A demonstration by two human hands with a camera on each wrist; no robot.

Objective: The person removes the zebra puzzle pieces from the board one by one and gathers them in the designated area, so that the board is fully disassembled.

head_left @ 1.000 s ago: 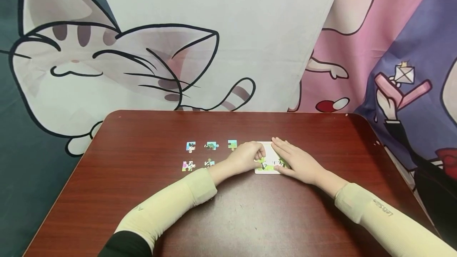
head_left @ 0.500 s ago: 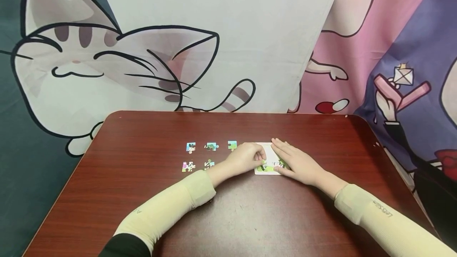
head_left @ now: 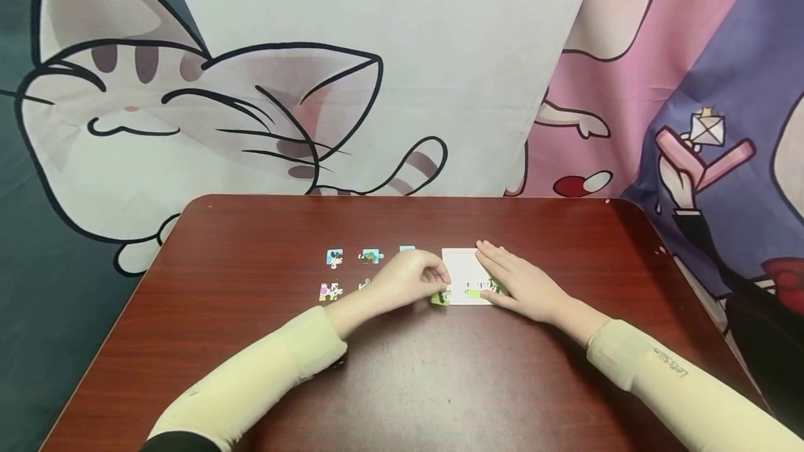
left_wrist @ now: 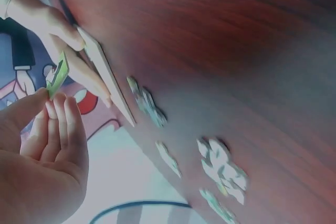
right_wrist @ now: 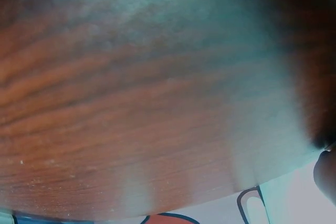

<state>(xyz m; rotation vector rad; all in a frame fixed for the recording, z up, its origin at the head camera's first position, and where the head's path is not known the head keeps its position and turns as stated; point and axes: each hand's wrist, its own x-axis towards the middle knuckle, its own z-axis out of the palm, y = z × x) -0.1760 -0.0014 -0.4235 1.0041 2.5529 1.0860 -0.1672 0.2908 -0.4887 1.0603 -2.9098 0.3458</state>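
Note:
In the head view my left hand (head_left: 407, 279) pinches a green jigsaw piece (head_left: 440, 298) between thumb and forefinger at the left edge of the white puzzle board (head_left: 460, 269). The left wrist view shows that piece (left_wrist: 59, 74) held up off the table, its green face with a dark mark. My right hand (head_left: 526, 286) rests on the board's right side, fingers straight, covering part of it. Green printed pieces (head_left: 474, 294) lie along the board's lower part, partly under the right thumb; its upper part is bare white.
Left of the board, several loose jigsaw pieces lie in two rows on the brown table (head_left: 402, 382), among them a blue one (head_left: 335, 257), a green-and-blue one (head_left: 370, 257) and a pink-and-white one (head_left: 329, 291). A cartoon cloth (head_left: 465, 75) hangs behind the table.
My left hand has moved left, taking the green piece from the board's lower left, where white now shows. My right hand has stayed on the board.

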